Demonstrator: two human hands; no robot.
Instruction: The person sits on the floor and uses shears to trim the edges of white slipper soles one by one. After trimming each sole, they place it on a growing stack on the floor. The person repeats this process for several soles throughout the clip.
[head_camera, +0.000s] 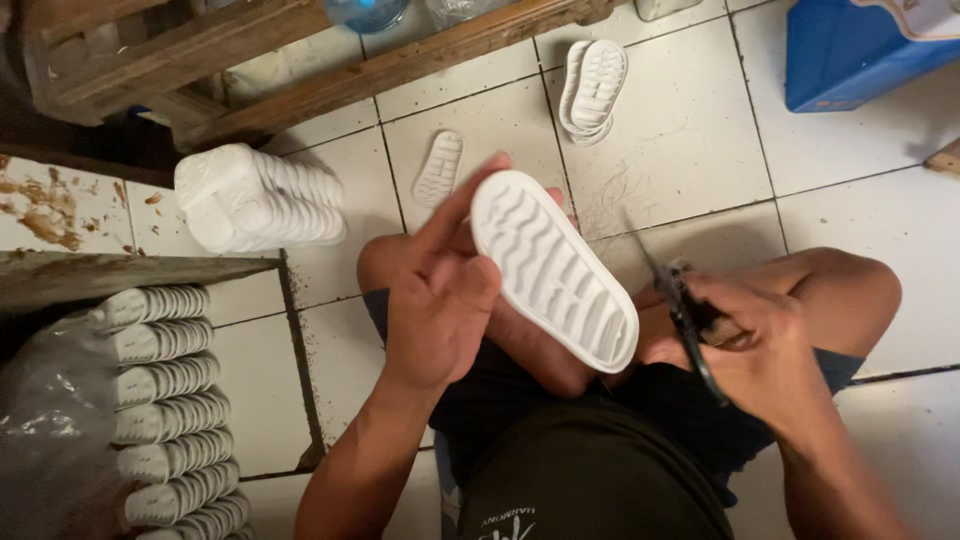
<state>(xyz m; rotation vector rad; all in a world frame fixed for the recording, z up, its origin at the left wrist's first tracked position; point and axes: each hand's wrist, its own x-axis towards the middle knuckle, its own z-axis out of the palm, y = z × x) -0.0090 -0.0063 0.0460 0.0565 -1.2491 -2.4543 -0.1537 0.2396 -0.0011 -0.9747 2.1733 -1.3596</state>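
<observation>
Person sits on white tiled floor, knees up, seen from head cam. Left hand grasps a white moulded rubber shoe sole, tread side up w/ wavy ridges, tilted diagonally from upper left to lower right, held above the lap between the knees. Thumb and fingers wrap the sole's left edge; index finger runs along its top end. Right hand is clenched around the handles of dark metal scissors; blades point up-left, tip just beside the sole's lower right edge, not clearly touching; whether blades are parted can't be told.

Around: a stack of white soles lying on its side on the floor to the left, near a wooden pallet frame. One single white sole lies flat on a tile behind the held one; a small pile of soles sits further back. Rows of bundled white soles in a clear plastic bag fill the lower left. Blue plastic box at top right corner.
</observation>
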